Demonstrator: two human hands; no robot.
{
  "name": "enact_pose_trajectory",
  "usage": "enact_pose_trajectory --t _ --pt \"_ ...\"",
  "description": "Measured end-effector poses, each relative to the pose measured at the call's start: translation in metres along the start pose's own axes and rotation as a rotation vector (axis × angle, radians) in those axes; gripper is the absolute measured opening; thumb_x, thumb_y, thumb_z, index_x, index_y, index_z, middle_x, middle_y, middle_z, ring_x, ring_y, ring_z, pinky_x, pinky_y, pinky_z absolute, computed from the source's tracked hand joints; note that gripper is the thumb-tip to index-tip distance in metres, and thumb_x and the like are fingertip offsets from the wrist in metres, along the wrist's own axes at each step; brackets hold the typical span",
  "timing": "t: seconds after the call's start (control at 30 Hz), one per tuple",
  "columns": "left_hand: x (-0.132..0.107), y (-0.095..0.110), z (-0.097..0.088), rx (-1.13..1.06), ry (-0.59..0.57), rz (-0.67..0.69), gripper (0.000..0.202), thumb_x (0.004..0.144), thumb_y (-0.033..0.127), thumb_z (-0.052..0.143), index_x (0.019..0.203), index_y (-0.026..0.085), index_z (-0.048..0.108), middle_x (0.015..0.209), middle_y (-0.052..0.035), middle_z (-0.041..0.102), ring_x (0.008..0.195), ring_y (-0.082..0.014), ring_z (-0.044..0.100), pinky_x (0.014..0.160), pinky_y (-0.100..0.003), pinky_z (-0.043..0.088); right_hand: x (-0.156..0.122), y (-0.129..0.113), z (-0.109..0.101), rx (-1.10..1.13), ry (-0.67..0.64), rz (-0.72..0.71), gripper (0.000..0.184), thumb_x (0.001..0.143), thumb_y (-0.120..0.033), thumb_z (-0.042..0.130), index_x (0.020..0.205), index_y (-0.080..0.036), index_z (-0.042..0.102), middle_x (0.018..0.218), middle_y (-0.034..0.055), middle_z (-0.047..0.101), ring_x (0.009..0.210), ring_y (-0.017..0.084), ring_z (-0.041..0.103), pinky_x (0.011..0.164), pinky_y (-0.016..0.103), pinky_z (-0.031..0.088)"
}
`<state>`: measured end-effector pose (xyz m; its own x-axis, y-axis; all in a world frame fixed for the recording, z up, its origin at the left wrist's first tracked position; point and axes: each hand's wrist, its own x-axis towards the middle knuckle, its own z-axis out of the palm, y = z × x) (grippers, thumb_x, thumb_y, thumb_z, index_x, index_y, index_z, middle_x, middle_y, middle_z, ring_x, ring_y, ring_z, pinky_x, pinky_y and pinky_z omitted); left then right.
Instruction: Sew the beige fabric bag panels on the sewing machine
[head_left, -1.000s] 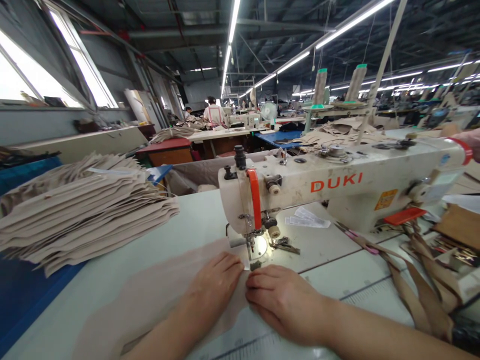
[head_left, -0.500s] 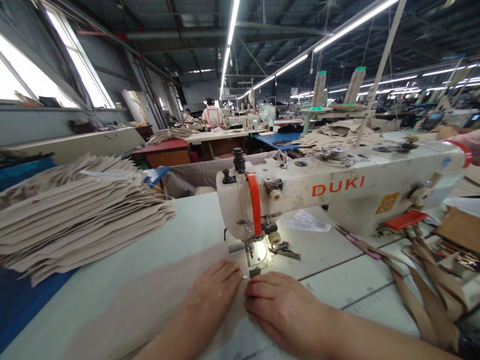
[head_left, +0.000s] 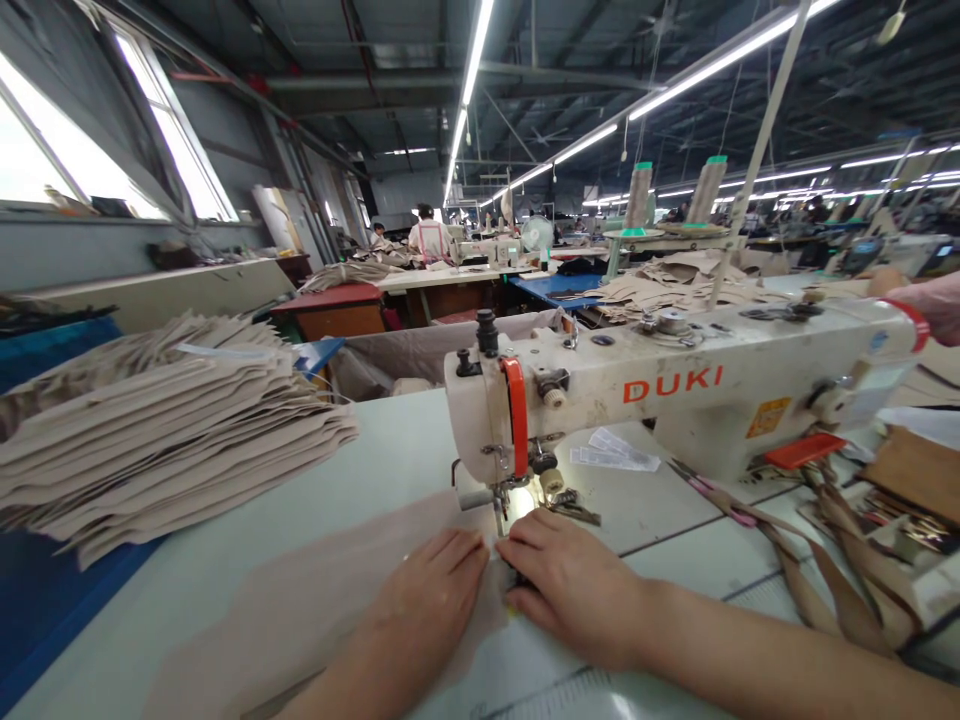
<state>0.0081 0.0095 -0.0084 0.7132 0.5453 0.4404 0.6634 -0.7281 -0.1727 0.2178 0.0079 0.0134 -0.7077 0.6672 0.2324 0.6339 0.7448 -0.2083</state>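
A thin, pale beige fabric piece (head_left: 300, 590) lies on the table, its right end close to the sewing machine's needle. My left hand (head_left: 431, 590) rests on that end, fingers closed together and pressed on its edge. Beside it, my right hand (head_left: 577, 585) is closed just in front of the presser foot, with thumb and fingers curled inward. A small dark thing with a spot of yellow shows under its fingers, mostly hidden. The white sewing machine (head_left: 675, 385) has its lamp lit over the needle plate (head_left: 519, 503).
A tall stack of beige fabric pieces (head_left: 172, 430) stands at left. Clear plastic strips (head_left: 615, 450) lie behind the needle. Pink-handled scissors (head_left: 705, 485) and brown straps (head_left: 832, 570) are at right. A person's sleeve (head_left: 934, 300) shows at the right edge; other people work farther back.
My right hand has moved forward and slightly right, nearer the needle, covering part of the needle plate. My left hand stays on the fabric. The view has shifted slightly.
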Motion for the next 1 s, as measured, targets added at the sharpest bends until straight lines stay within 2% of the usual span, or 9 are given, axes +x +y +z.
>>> enact_pose_trajectory --t 0.13,0.3,0.57,0.83,1.0 --pt "-0.006 0.001 -0.003 -0.011 0.109 0.003 0.03 0.094 0.013 0.04 0.109 0.014 0.067 0.103 -0.0089 0.073 0.094 -0.0209 0.068 0.084 -0.032 0.058 0.006 0.003 0.002 -0.124 0.005 -0.077 0.017 0.094 -0.029 0.059 0.099 -0.014 0.065 0.094 0.0074 0.065 0.094 0.023 0.057 0.091 0.036 0.045" --pt "-0.018 0.003 -0.005 -0.034 0.069 -0.052 0.035 0.094 0.028 0.05 0.124 0.015 0.062 0.118 -0.0087 0.071 0.105 -0.0217 0.067 0.089 -0.033 0.057 0.007 0.008 0.004 -0.173 0.031 -0.123 0.013 0.096 -0.024 0.055 0.096 -0.015 0.064 0.093 0.0061 0.064 0.092 0.022 0.056 0.088 0.035 0.045" --pt "-0.003 -0.001 0.009 -0.06 -0.011 -0.074 0.036 0.093 0.027 0.05 0.125 0.016 0.063 0.122 -0.0101 0.07 0.109 -0.0229 0.067 0.094 -0.038 0.056 0.008 0.021 0.006 -0.145 0.077 -0.077 0.012 0.095 -0.019 0.052 0.091 -0.016 0.064 0.094 0.0068 0.065 0.092 0.021 0.055 0.086 0.034 0.043" --pt "0.007 -0.004 0.015 -0.046 -0.057 -0.096 0.038 0.093 0.028 0.049 0.125 0.015 0.063 0.124 -0.0096 0.069 0.111 -0.0234 0.066 0.097 -0.038 0.055 0.009 0.025 0.004 -0.199 0.073 -0.054 0.014 0.096 -0.019 0.05 0.091 -0.016 0.063 0.09 0.006 0.063 0.081 0.019 0.054 0.077 0.031 0.041" --pt "0.008 -0.007 0.016 -0.069 -0.034 -0.081 0.037 0.094 0.029 0.048 0.125 0.015 0.063 0.125 -0.0095 0.068 0.113 -0.024 0.066 0.096 -0.039 0.056 0.011 0.027 0.007 -0.219 0.089 -0.062 0.015 0.096 -0.016 0.049 0.089 -0.016 0.063 0.088 0.0054 0.062 0.079 0.018 0.054 0.077 0.031 0.04"
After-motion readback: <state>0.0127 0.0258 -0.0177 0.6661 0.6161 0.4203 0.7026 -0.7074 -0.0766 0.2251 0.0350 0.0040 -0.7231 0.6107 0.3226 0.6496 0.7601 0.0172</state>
